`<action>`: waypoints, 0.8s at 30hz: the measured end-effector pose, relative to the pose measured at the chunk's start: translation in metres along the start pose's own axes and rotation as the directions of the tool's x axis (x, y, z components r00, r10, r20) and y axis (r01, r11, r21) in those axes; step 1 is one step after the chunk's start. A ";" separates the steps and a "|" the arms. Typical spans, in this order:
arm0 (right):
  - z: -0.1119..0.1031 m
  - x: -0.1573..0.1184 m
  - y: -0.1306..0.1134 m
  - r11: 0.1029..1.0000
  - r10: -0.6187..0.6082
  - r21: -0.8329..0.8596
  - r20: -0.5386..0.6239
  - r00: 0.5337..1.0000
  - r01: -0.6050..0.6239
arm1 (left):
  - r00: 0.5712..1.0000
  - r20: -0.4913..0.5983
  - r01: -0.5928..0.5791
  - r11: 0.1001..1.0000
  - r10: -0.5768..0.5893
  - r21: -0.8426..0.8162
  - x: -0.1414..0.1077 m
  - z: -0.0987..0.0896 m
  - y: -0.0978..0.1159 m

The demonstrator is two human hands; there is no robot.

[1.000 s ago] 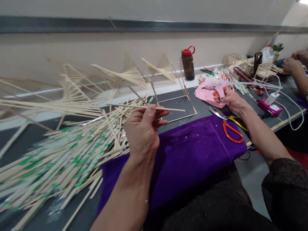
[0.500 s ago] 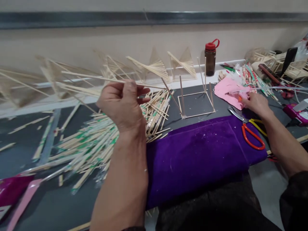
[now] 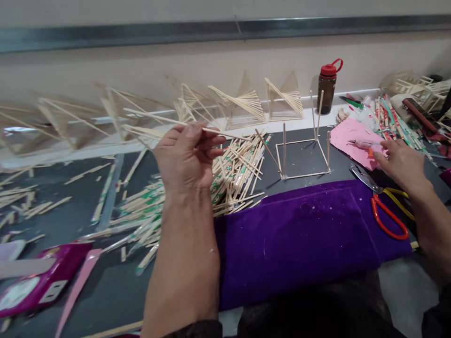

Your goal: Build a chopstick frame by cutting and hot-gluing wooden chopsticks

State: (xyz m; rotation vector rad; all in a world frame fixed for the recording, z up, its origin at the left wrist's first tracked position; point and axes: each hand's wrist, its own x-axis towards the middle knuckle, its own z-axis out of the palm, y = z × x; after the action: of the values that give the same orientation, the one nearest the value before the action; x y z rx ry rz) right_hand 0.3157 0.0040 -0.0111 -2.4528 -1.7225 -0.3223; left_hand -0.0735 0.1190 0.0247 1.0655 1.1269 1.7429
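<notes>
My left hand (image 3: 188, 155) is raised over the table, thumb and fingers pinching a thin wooden stick (image 3: 155, 117) that points left and right. At the right, my right hand (image 3: 403, 162) has its fingers around a glue gun (image 3: 364, 144) with a pale body and an orange trigger. The glue gun's nozzle rests over a pink sheet (image 3: 347, 134). Between my hands stands a stick frame (image 3: 306, 175), a square base with upright sticks at its corners. Below and behind my left hand lies a pile of chopsticks (image 3: 239, 164), some in green-printed wrappers.
A folded purple cloth (image 3: 299, 239) lies at the front edge, with red-and-yellow-handled scissors (image 3: 389, 218) on its right end. Several twisted stick models (image 3: 243, 103) line the wall beside a red-capped bottle (image 3: 326, 91). A magenta packet (image 3: 66, 272) lies at the lower left.
The view has turned left, so everything appears shifted right. My left hand still holds the stick, and my right hand stays at the glue gun on the pink sheet.
</notes>
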 end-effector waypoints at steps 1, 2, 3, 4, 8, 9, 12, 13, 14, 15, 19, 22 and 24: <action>-0.003 -0.003 -0.003 0.999 -0.036 0.011 -0.029 0.999 0.037 | 1.000 -0.004 0.015 1.000 -0.015 0.016 0.002 -0.001 0.000; -0.006 -0.006 -0.006 0.997 -0.074 0.028 -0.056 0.996 0.076 | 1.000 -0.009 0.026 0.999 -0.025 0.030 0.003 -0.001 -0.001; -0.009 -0.009 -0.009 0.991 -0.119 0.046 -0.076 0.990 0.122 | 1.000 -0.012 0.029 0.999 -0.028 0.042 0.005 -0.001 -0.003; -0.012 -0.012 -0.012 0.983 -0.163 0.063 -0.097 0.982 0.170 | 1.000 -0.009 0.026 0.998 -0.025 0.058 0.006 -0.001 -0.006; -0.023 -0.030 -0.030 0.917 -0.356 0.089 -0.251 0.900 0.388 | 0.999 0.051 -0.021 0.986 0.012 0.165 0.010 0.007 -0.018; -0.027 -0.036 -0.036 0.891 -0.405 0.088 -0.289 0.867 0.446 | 0.997 0.075 -0.030 0.981 0.016 0.192 0.011 0.010 -0.022; -0.037 -0.055 -0.060 0.775 -0.570 0.099 -0.317 0.758 0.624 | 0.991 0.135 -0.047 0.967 0.013 0.250 0.016 0.023 -0.036; -0.039 -0.059 -0.071 0.720 -0.634 0.110 -0.295 0.715 0.685 | 0.989 0.146 -0.051 0.963 0.012 0.265 0.018 0.028 -0.041; -0.039 -0.063 -0.082 0.666 -0.691 0.120 -0.272 0.670 0.736 | 0.988 0.155 -0.051 0.959 0.007 0.280 0.020 0.032 -0.047; -0.038 -0.066 -0.094 0.615 -0.738 0.132 -0.251 0.626 0.778 | 0.987 0.160 -0.047 0.955 -0.001 0.294 0.022 0.037 -0.053; -0.017 -0.064 -0.141 0.505 -0.819 0.183 -0.207 0.535 0.844 | 0.982 0.183 -0.022 0.945 -0.041 0.328 0.026 0.049 -0.074; 0.003 -0.058 -0.165 0.443 -0.847 0.210 -0.222 0.484 0.872 | 0.981 0.188 -0.035 0.928 -0.038 0.372 0.029 0.053 -0.085; 0.014 -0.055 -0.173 0.400 -0.855 0.223 -0.259 0.450 0.889 | 0.980 0.198 -0.067 0.913 -0.015 0.402 0.031 0.054 -0.089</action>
State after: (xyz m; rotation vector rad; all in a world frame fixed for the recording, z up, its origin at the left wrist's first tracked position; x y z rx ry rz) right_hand 0.1365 0.0157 -0.0412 -1.0405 -2.6110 -0.1989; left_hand -0.0184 0.1887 -0.0386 1.4757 1.3871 1.4115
